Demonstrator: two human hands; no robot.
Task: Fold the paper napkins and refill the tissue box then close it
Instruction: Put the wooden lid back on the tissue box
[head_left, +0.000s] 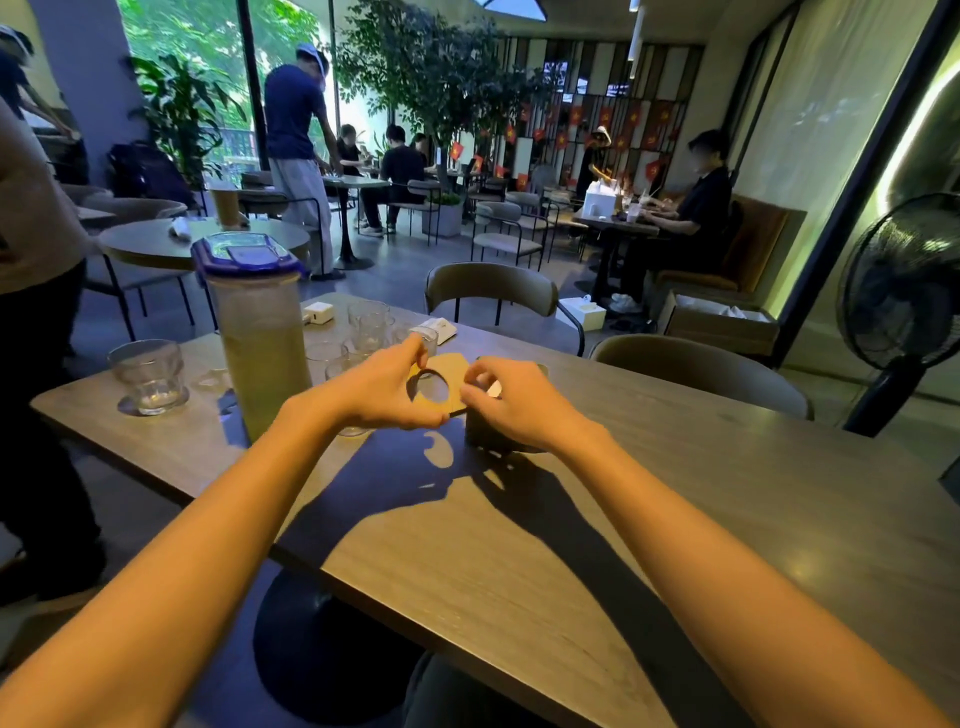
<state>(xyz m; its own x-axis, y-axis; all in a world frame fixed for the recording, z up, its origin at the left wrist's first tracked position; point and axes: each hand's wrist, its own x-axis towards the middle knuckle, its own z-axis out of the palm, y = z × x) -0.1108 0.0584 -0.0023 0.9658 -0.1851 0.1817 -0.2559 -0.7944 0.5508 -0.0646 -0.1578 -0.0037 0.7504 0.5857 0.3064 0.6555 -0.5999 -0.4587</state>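
A wooden tissue box lid (451, 365) with a round hole is held tilted above the table, just left of the dark tissue box (485, 434). My left hand (382, 387) pinches the lid's far left edge. My right hand (511, 397) pinches its right edge and hangs over the box, hiding most of it. Through the hole I see something pale. A folded white napkin (439, 328) lies further back on the table.
A tall plastic pitcher (260, 332) with a purple lid stands left of my hands. Several glasses (150, 376) sit around it on the wooden table (649, 499). Chairs (491, 291) stand at the far side. A fan (906, 291) is on the right. People sit and stand behind.
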